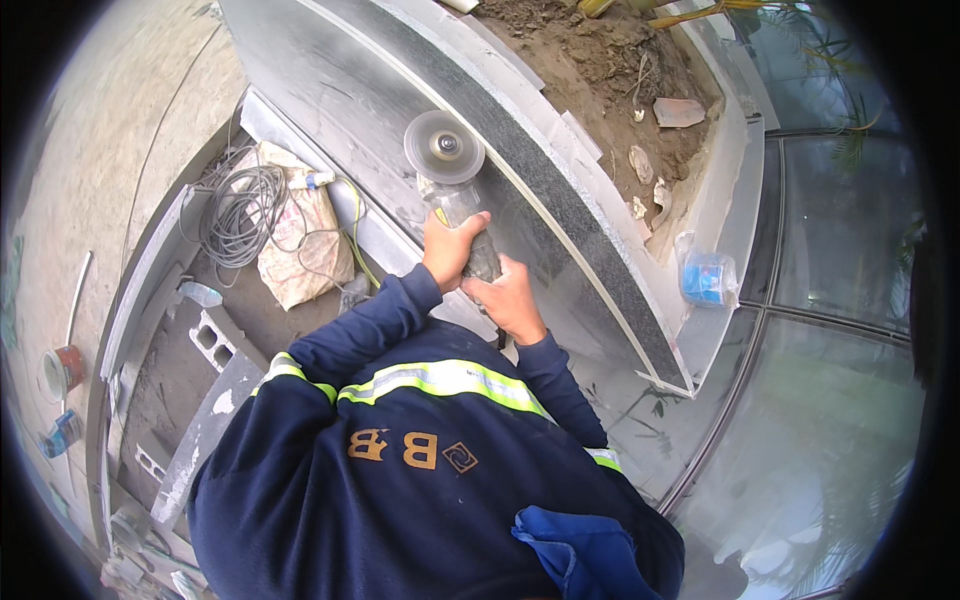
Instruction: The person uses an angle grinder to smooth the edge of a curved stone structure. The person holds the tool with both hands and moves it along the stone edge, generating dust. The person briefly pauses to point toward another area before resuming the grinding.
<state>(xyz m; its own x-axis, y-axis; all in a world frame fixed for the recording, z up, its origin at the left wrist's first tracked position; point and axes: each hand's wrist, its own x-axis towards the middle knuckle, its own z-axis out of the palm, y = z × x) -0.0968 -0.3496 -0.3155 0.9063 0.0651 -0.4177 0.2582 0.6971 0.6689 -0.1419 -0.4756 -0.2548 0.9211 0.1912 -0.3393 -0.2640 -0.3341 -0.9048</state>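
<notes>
An angle grinder (455,205) with a round grey disc (444,147) is held in both my hands over a dark stone panel. Around the front of its body, just behind the disc, my left hand (449,247) is wrapped. My right hand (510,302) grips the rear of the body. The disc faces up toward me and overlaps the panel's grey face (370,70); whether it touches the stone I cannot tell. Along the panel's top runs a black speckled strip (560,215) with a pale edge line. Pale dust coats the panel and the grinder.
Left of me lie a coiled grey cable (243,215), a stained sack (305,240), a yellow-green hose (357,235) and a hollow concrete block (215,338). Beyond the panel is a soil planter (600,75). A bagged blue container (708,278) stands on its ledge, beside glass panes (820,400).
</notes>
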